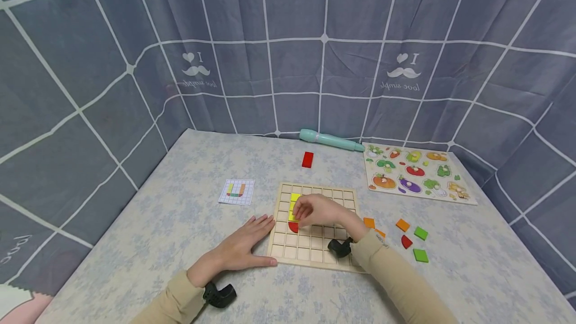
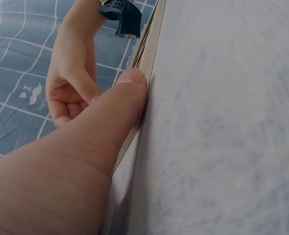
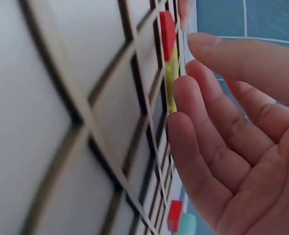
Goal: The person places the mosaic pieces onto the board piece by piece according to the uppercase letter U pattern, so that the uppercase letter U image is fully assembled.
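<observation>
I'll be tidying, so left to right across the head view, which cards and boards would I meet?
Small white paper pattern card, square pale wooden grid board, rectangular white puzzle board with vegetable pictures.

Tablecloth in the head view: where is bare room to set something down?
Free: tablecloth left of the card, between card and red block, and in front of the board, between the sleeves. Crowded: the board under the right hand; also right of the board, among coloured pieces.
</observation>
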Demonstrator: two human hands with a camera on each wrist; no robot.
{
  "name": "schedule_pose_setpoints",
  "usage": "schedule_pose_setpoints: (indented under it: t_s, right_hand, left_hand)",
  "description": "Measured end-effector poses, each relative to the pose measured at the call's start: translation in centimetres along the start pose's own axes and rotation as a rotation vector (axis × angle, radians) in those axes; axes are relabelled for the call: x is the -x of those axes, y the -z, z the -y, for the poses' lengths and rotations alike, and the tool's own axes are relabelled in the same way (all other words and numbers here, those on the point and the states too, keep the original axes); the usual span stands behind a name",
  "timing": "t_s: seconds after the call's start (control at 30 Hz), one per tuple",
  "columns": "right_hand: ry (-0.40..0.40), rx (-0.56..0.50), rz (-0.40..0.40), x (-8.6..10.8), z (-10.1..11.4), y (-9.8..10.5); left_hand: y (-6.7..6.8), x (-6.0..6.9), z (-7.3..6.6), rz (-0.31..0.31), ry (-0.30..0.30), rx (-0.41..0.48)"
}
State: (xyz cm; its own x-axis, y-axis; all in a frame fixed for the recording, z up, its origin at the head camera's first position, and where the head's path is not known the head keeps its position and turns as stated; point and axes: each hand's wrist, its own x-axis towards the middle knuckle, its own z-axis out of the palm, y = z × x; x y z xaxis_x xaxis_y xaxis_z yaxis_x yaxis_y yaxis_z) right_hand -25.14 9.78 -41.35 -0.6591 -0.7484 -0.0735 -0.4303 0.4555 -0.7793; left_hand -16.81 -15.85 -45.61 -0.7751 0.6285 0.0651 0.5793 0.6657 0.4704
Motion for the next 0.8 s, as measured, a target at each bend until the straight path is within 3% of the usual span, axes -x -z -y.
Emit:
schedule_pose_setpoints:
  t_s: [0.3,0.8]
  right_hand:
    - [0.013,0.052,-0.032,2.7,-0.2,2.0]
    - [-0.058,0.077,-0.142,9.4,-1.6,5.8]
  left_hand:
    - [0.0,0.0,0.1,0.006,0.01,0.015]
    - [0.1,0.0,0.1,-0.004,-0.009,0.02]
